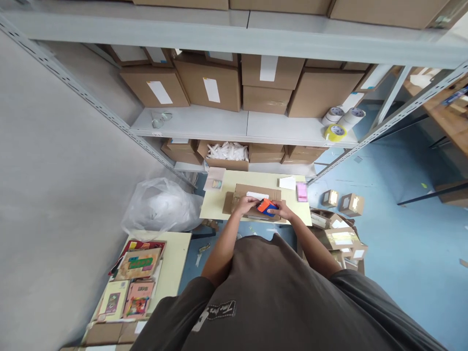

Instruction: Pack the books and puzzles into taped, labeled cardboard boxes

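Over the cardboard box [239, 190] on the narrow cream table, I hold a small orange-and-blue hand-held tool [266, 206] with a dark end; its exact kind is too small to tell. My right hand [282, 210] is closed round its right side, thumb across the blue part. At the dark left end, the fingers of my left hand [245, 204] are drawn together against the tool. A white label [257, 195] lies on the box top, partly behind the tool and my left fingers.
A metal shelf rack [204, 127] with cartons rises beyond the table [215, 209]. Tape rolls [335, 132] stand on its right side. Small cartons [343, 239] are heaped at right. At left are a clear plastic bag [161, 204] and a side table [175, 253] with booklets.
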Action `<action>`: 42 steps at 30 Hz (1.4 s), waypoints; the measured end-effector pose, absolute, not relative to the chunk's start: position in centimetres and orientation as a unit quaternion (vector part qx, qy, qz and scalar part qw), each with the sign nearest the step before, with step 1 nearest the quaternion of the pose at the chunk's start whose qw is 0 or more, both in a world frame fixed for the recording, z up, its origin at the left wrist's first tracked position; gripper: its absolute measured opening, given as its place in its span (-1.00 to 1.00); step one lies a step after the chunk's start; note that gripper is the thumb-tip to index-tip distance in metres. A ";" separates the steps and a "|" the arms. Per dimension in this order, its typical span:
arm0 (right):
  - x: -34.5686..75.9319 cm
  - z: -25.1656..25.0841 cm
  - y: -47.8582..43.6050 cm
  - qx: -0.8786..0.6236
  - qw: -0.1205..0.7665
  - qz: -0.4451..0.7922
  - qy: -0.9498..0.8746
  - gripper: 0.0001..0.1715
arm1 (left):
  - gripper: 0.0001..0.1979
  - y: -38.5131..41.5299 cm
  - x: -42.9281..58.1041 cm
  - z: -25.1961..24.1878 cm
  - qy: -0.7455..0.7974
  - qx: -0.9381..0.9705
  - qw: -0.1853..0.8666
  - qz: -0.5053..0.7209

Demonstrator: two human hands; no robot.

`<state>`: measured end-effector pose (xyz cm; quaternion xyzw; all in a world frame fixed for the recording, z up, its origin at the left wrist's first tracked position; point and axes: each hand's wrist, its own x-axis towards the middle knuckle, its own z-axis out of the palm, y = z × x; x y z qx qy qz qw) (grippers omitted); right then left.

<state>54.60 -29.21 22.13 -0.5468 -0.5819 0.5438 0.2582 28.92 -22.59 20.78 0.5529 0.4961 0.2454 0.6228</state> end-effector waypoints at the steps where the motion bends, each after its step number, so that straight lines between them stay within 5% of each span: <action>1: 54.7 21.9 -29.5 -0.545 0.259 0.558 -0.570 -0.36 | -0.62 -22.8 29.0 20.9 0.507 0.548 0.615 0.254; 8: 55.2 22.8 -30.8 -0.519 0.282 0.589 -0.551 -0.48 | -0.45 -23.5 29.6 22.3 0.540 0.505 0.647 0.187; 16: 54.8 26.6 -30.2 -0.482 0.304 0.481 -0.666 -0.83 | -0.43 -23.0 30.6 26.2 0.499 0.507 0.642 0.286; 25: 54.6 27.4 -29.9 -0.498 0.266 0.388 -0.729 -0.75 | -0.58 -22.6 29.5 27.1 0.489 0.510 0.593 0.386; 33: 55.4 26.6 -29.3 -0.565 0.240 0.484 -0.624 -0.44 | -0.68 -21.7 28.9 24.0 0.557 0.459 0.470 0.508; 42: 56.3 27.3 -25.8 -0.579 0.166 0.472 -0.644 -0.40 | -0.83 -21.2 26.3 19.2 0.681 0.355 0.329 0.550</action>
